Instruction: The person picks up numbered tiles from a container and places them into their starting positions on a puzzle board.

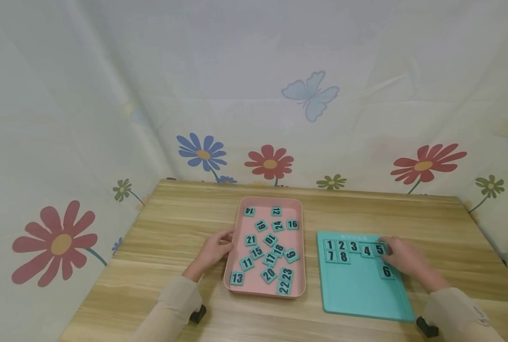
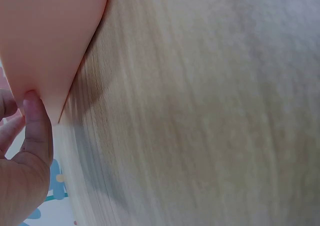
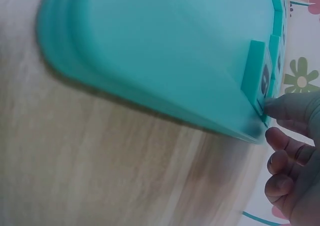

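My left hand point(image 1: 213, 249) holds the left side of a pink tray point(image 1: 264, 293); in the left wrist view the thumb point(image 2: 35, 116) presses its outer wall. Many square number tiles lie scattered in the tray, such as the 21 tile point(image 1: 250, 240) and 13 tile point(image 1: 237, 278). On the right, my right hand point(image 1: 405, 256) pinches the 5 tile point(image 1: 380, 249) at the upper right of a teal board point(image 1: 365, 294). The 1 tile point(image 1: 330, 244), 2, 3 and 4 stand left of it, with the 4 tile point(image 1: 367, 251) slightly lower. The 6 tile point(image 1: 386, 271) lies just below the hand.
Under the board's top row lie the 7 tile point(image 1: 331, 256) and 8 tile point(image 1: 343, 257). Tray and board sit side by side on a wooden table point(image 1: 173, 213), with a gap between them. A flowered cloth point(image 1: 237, 118) hangs behind the table.
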Demonstrator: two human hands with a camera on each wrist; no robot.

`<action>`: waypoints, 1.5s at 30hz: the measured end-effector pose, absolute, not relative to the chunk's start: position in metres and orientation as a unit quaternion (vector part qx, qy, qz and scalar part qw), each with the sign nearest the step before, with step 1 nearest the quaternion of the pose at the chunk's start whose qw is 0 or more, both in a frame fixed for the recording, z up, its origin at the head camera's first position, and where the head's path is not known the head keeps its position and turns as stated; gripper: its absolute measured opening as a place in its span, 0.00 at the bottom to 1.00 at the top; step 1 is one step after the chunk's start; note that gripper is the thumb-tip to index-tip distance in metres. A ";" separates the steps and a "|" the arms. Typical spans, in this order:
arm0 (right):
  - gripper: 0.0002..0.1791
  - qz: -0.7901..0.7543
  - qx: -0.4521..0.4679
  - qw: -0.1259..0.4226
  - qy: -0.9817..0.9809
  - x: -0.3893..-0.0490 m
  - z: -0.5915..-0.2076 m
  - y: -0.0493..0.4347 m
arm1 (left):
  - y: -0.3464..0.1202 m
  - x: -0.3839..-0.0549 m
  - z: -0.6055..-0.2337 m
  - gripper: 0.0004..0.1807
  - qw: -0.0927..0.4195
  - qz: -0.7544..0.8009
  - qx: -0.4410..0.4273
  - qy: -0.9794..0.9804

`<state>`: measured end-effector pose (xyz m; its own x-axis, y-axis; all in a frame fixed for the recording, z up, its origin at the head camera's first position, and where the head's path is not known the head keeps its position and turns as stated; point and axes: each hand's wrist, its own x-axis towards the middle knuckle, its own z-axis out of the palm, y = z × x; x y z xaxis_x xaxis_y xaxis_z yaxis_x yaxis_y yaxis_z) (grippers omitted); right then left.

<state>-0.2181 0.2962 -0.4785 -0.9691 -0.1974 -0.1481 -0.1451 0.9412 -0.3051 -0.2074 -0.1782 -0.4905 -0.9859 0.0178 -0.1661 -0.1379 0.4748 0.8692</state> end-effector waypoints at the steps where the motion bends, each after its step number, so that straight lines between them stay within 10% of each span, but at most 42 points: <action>1: 0.25 -0.149 -0.091 0.083 0.981 -0.217 -0.478 0.296 | -0.178 -0.207 -0.490 0.25 0.076 0.511 -0.034 0.855; 26: 0.19 -0.172 -0.113 0.010 0.978 -0.209 -0.482 0.288 | -0.178 -0.208 -0.490 0.26 0.077 0.517 -0.028 0.852; 45: 0.29 -0.168 -0.130 0.119 0.970 -0.192 -0.476 0.295 | -0.178 -0.207 -0.490 0.25 0.073 0.516 -0.024 0.853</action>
